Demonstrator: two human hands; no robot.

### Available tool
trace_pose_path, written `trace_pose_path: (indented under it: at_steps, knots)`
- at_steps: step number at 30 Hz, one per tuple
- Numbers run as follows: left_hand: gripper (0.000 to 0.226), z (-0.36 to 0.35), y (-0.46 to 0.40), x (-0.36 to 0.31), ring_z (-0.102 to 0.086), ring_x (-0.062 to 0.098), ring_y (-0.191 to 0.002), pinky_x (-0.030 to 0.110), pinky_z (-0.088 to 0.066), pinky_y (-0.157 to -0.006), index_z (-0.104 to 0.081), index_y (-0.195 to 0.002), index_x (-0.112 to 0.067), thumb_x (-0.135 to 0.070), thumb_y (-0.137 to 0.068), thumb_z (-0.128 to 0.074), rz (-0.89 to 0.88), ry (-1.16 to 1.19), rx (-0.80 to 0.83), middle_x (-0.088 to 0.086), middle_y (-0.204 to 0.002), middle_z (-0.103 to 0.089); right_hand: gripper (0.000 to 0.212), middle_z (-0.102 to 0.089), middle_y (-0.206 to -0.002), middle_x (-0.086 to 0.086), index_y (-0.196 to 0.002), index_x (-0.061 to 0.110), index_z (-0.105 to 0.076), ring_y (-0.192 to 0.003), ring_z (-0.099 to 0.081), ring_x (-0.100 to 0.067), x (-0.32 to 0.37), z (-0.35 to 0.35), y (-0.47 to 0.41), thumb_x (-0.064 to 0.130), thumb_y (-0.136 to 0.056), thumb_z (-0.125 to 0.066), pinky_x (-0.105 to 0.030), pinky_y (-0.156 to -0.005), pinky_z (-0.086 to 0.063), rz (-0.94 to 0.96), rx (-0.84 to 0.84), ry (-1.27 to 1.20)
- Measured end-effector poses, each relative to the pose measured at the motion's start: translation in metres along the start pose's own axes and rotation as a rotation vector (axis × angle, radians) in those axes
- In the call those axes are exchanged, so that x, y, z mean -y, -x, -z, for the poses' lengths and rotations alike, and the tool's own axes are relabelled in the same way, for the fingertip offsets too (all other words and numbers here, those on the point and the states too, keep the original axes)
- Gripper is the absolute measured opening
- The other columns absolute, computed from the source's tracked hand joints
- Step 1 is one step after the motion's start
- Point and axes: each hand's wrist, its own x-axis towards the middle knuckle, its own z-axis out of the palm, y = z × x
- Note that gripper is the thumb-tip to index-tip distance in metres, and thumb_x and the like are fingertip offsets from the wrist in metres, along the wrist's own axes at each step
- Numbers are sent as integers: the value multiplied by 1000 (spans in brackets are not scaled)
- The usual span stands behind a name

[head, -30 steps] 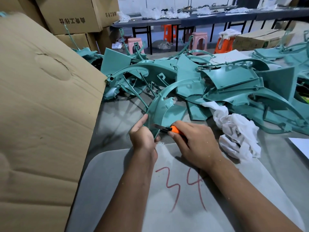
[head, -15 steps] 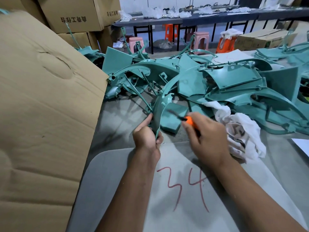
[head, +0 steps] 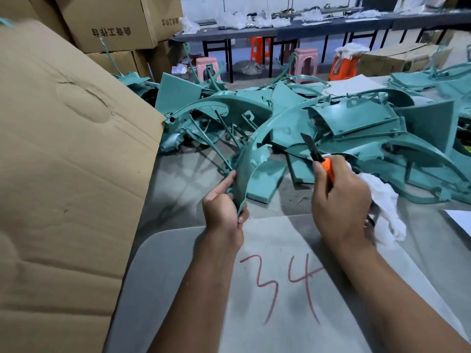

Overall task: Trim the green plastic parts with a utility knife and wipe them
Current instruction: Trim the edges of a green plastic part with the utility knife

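A left hand (head: 224, 210) grips a curved green plastic part (head: 257, 154) while the right hand (head: 340, 200) clasps an orange utility knife (head: 318, 156), blade raised, above the tabletop's (head: 178, 189) near edge.

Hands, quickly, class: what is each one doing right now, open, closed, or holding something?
Left hand: closed around the lower end of a curved green plastic part.
Right hand: closed around the orange utility knife, blade out and raised clear of the part.
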Motion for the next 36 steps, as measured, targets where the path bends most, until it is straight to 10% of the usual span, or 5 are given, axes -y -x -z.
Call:
trace_pose_path:
  at_steps: [4,19,29,36]
  knots:
    - [56,0,-2,-5,-30,7,-42,16,-22,-30,-62,-131,-14,11,-98,-25,46,40,153,1,-57,-48,22,-42,-66,12,-91,16,-55,-53,-37,-2,15,2,6,28,-108,-48,-12,-55,-28,131,35,-136]
    - [37,6,-4,-4,-35,6,-36,14,-23,-24,-59,-113,-9,-1,-102,-24,364,31,335,9,-67,-44,24,-50,-67,6,-95,12,-60,-56,-48,-15,11,-2,6,30,-108,-51,-38,-50,-41,171,127,-194]
    - [29,1,4,-10,-37,6,-31,14,-21,-21,-49,-88,-5,-15,-104,-27,593,50,401,8,-64,-42,25,-47,-71,9,-95,15,-56,-57,-40,-9,14,0,7,33,-110,-46,-14,-52,-28,152,23,-41]
    - [37,9,-2,-7,-39,6,-33,13,-23,-22,-50,-92,-3,-14,-107,-18,613,238,377,8,-66,-43,24,-43,-65,9,-85,17,-53,-56,-46,-12,12,2,6,27,-107,-53,-24,-54,-30,231,251,-346]
